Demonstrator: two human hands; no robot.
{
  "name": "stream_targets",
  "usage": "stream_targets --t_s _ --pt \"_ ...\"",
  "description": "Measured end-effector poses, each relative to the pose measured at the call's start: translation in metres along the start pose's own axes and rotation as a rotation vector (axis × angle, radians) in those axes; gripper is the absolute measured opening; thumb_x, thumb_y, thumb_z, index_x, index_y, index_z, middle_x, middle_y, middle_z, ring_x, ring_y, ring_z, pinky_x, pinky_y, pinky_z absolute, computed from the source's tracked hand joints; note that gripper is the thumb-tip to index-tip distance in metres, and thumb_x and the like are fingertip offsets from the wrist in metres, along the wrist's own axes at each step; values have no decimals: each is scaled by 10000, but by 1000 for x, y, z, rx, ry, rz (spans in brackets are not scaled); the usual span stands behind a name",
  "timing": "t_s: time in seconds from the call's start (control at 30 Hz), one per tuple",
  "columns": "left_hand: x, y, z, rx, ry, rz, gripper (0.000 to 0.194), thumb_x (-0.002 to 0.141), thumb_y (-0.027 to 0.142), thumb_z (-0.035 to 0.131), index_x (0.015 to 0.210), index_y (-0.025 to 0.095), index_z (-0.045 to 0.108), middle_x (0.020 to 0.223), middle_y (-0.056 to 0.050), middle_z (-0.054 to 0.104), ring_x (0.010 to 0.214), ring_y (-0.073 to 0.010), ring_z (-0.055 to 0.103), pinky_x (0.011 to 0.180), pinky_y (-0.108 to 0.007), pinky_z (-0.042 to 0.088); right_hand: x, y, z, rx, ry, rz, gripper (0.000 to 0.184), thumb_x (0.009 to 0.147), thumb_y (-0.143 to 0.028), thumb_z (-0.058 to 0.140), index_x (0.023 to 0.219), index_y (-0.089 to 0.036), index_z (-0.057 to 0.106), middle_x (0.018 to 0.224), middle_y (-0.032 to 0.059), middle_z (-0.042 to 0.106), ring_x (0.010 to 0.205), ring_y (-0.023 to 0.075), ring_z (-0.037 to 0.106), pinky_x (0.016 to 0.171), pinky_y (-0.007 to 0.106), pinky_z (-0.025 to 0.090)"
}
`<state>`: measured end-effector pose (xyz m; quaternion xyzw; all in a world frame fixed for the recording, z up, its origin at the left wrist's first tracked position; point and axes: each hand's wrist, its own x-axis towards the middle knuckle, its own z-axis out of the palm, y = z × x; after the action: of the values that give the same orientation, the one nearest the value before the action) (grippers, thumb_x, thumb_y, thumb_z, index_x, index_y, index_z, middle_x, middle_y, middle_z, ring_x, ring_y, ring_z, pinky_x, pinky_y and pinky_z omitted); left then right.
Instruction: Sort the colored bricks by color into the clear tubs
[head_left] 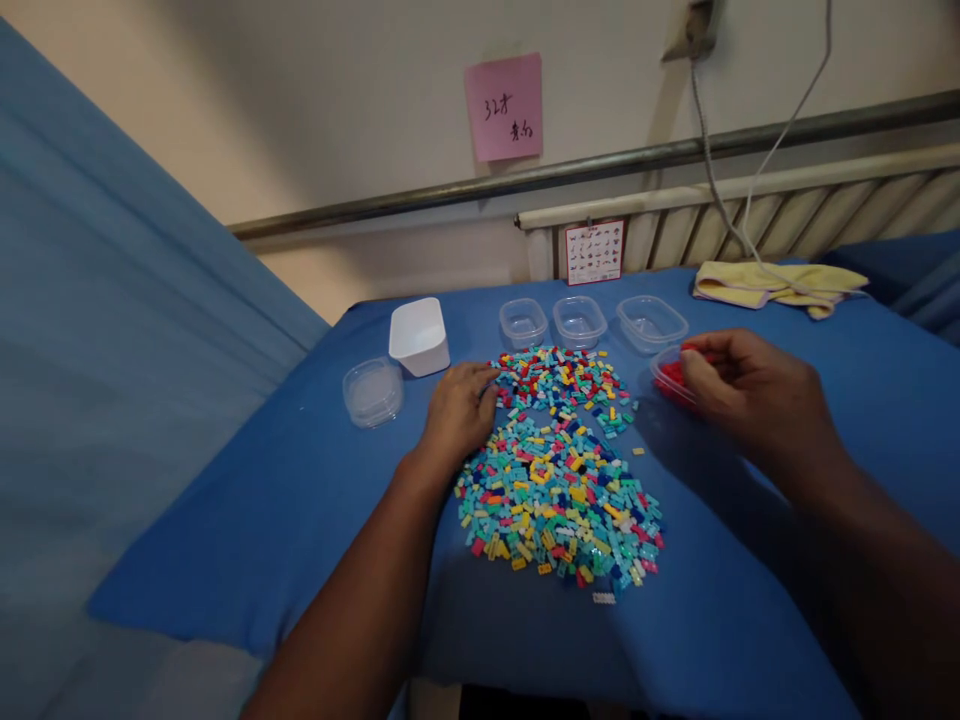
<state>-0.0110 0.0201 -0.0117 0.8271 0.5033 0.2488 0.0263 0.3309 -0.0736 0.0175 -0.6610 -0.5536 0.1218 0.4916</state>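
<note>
"Hazards, listed against the large brick pile [559,500]?"

"Item one: the see-through tub [653,372] of red bricks [673,374], beyond and right of the pile. A knuckle or wrist catching its low rim could have tipped it and mixed the reds back in. Item two: the smaller brick heap [559,378], just beyond the pile. A sideways sweep of the fingers could have merged the two, the gap being slight."

"Hands?"

"Left hand [461,408]: one, beyond and left of the pile. Fingers loosely curved, thumb apart, moderately wide; fingertips at the smaller heap's left edge. No gripped brick visible. Right hand [754,385]: one, beyond and right of the pile, at the red-filled tub. Thumb and fingers drawn narrow over the rim; whether they pinched a brick or the tub itself, I could not tell."

"Remaining stock?"

"White bin [418,338], one, beyond and left of the pile."
</note>
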Motion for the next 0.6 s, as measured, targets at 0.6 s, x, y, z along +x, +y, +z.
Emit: stream_targets --t_s 0.6 --pt "0 -4 0 -11 -138 -18 233 926 203 595 1057 195 787 1147 -112 780 1112 -282 702 1039 -445 553 14 43 -8 -616 -111 -144 244 992 -390 622 1074 -240 796 990 147 801 768 295 679 625 394 359"
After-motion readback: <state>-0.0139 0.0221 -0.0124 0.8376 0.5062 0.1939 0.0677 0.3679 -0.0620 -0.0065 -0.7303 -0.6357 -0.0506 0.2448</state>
